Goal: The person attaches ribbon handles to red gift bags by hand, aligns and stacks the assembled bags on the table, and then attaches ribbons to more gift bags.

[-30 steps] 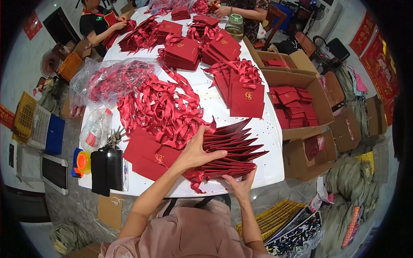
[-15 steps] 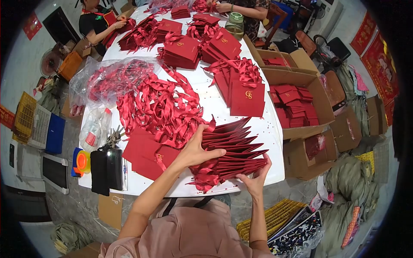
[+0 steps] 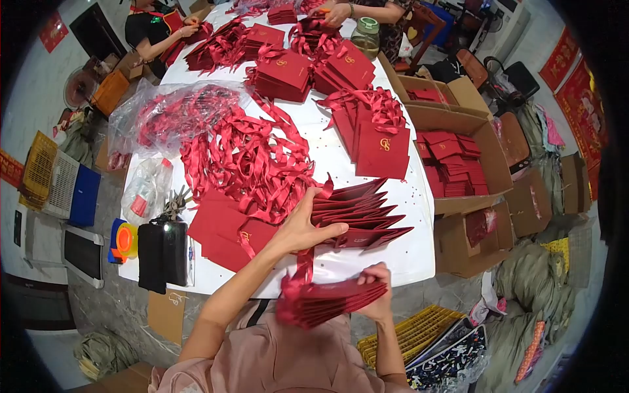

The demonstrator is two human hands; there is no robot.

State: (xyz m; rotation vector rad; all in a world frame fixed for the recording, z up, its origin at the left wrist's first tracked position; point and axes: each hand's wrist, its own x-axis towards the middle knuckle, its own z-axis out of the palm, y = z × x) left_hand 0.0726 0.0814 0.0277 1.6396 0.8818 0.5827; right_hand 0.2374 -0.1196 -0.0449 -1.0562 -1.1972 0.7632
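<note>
My left hand (image 3: 304,226) grips the ribbon end of a fanned stack of red gift bags (image 3: 360,213) on the table, thumb lying across it. In my right hand (image 3: 376,293) is a smaller bunch of red gift bags (image 3: 334,302), held by its right end over the table's front edge, close to my body. Red ribbons hang at this bunch's left end, smeared by motion. Left of my left hand lie flat red bags (image 3: 216,229) and a large heap of loose red ribbons (image 3: 252,160).
More bag stacks (image 3: 282,72) lie farther up the white table (image 3: 308,131). Cardboard boxes (image 3: 495,160), one holding red bags, line the right side. A black pouch (image 3: 164,252), keys and tape sit at left. Two people work at the far end.
My right hand has pulled a bunch of bags off the near side of the stack and brought it down toward my body. My left hand still holds the rest in nearly the same place.
</note>
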